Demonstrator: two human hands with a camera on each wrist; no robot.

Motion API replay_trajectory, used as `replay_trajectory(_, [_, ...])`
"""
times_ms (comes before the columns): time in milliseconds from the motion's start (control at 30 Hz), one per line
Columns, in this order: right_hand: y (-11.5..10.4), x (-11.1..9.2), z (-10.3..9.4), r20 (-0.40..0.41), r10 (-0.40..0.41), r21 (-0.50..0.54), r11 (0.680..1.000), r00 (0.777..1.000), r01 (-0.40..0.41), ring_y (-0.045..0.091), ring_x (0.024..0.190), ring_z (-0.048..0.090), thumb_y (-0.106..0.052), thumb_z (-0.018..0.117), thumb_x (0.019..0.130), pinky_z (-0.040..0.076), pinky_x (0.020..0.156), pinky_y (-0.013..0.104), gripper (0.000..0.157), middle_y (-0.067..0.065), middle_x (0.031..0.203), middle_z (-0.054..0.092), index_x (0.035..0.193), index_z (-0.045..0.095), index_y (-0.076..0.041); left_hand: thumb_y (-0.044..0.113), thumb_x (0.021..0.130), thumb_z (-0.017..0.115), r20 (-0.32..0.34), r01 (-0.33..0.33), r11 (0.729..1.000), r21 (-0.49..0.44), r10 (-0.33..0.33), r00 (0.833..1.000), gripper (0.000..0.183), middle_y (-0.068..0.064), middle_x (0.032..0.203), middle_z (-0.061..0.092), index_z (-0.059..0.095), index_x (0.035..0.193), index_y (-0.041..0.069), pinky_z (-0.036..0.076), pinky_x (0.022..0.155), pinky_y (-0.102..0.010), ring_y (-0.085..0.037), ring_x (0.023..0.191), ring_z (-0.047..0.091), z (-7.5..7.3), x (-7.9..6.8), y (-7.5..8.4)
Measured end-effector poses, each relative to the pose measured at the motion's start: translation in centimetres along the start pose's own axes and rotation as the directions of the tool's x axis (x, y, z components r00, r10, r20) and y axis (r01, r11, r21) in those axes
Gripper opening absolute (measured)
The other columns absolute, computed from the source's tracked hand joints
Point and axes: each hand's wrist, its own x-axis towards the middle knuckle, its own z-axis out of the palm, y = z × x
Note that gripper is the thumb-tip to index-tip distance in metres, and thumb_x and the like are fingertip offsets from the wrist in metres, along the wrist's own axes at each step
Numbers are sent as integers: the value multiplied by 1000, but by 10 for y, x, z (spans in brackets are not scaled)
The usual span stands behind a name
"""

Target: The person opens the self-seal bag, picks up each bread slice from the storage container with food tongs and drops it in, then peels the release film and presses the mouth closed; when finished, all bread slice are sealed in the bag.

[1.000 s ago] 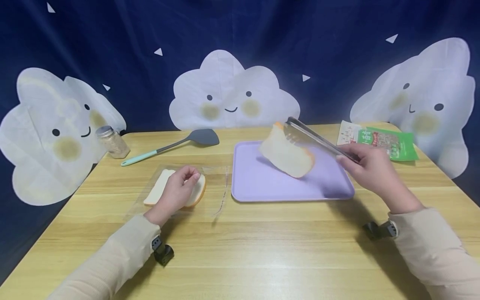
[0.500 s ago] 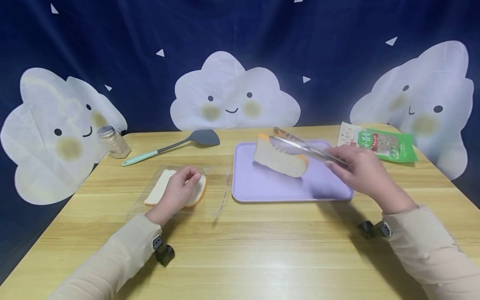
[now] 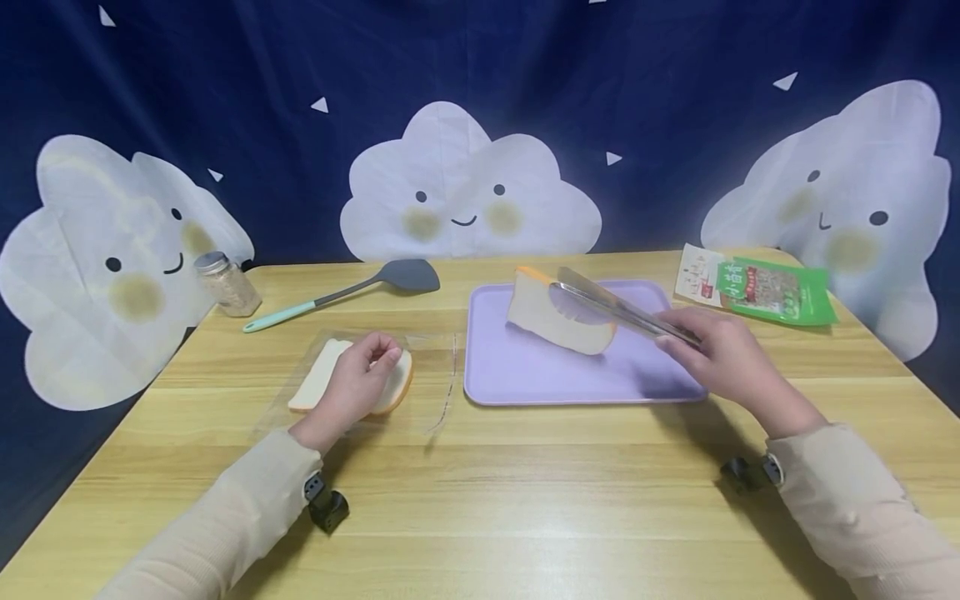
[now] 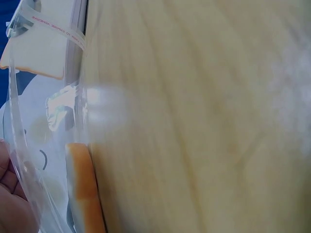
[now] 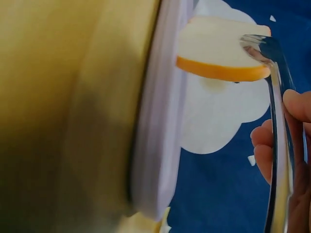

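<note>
My left hand [image 3: 352, 379] pinches the film of a clear plastic bag [image 3: 431, 375]. Inside the bag lie bread slices [image 3: 318, 379], partly covered by that hand. My right hand [image 3: 723, 346] grips metal tongs [image 3: 626, 312], with the thumb visible along one arm in the right wrist view. The tongs' toothed tip [image 5: 255, 46] overlaps the face of a single bread slice [image 3: 555, 321]. That slice is tilted over the purple tray [image 3: 525, 383]; whether its lower edge touches the tray is hard to tell.
A spatula [image 3: 352, 290] with a mint handle lies behind the bag. Left of it leans a jar [image 3: 228, 287] with a grey lid. Green and white seasoning packets [image 3: 780, 292] lie at the back right of the wooden table [image 3: 480, 492]. A dark curtain hangs behind.
The bread slice and tongs came left and slightly down over the tray, then the slice stayed nearly still while the tongs shifted angle against it. My left hand has not moved.
</note>
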Motion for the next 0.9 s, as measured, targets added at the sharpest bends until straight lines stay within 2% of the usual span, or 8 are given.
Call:
replay_trajectory(100, [3,-2,3,16,43,33,999,999,-43,21,77,57,-1,68,78,42,69,27,25,17,94,67,103,66,1,14,95,51,-2,-2,1000,0,2,1000,14,-17,102,61,56,94,1,40,95,-49,-32,107,54,0,1,0])
replay_trajectory(233, [6,-4,8,28,96,73,993,995,-98,33,90,60,0,66,81,44,78,44,24,23,100,65,105,64,4,14,95,51,-3,-2,1000,3,2,1000,14,-18,102,61,56,95,1,40,96,-49,-32,108,54,0,2,-1])
replay_trajectory(333, [7,-5,12,49,117,68,990,992,-120,36,88,59,-1,65,82,44,78,50,26,24,99,64,107,62,6,15,95,52,-2,2,1000,2,-2,1000,14,-18,102,61,56,94,1,40,96,-49,-32,108,54,0,2,-1])
replay_trajectory(500, [6,-5,18,103,132,54,989,986,-138,33,82,58,-4,64,84,44,74,50,25,23,97,63,107,62,5,14,95,52,-2,2,1000,-4,-2,1000,13,-17,102,61,56,94,1,40,95,-48,-32,107,54,1,0,-2])
replay_trajectory(633, [5,-4,19,97,162,74,983,982,-169,32,81,57,-3,63,84,44,74,48,24,22,96,63,107,62,6,13,95,52,-4,-13,1000,-4,13,1000,13,-17,101,61,56,94,1,41,94,-48,-31,105,54,1,0,-3])
replay_trajectory(900, [7,-6,20,112,174,90,979,978,-185,39,90,59,-4,63,85,43,80,54,26,27,101,62,108,61,7,14,96,51,4,12,1000,-2,-12,1000,15,-17,102,61,56,95,1,40,95,-49,-32,108,54,2,1,-2])
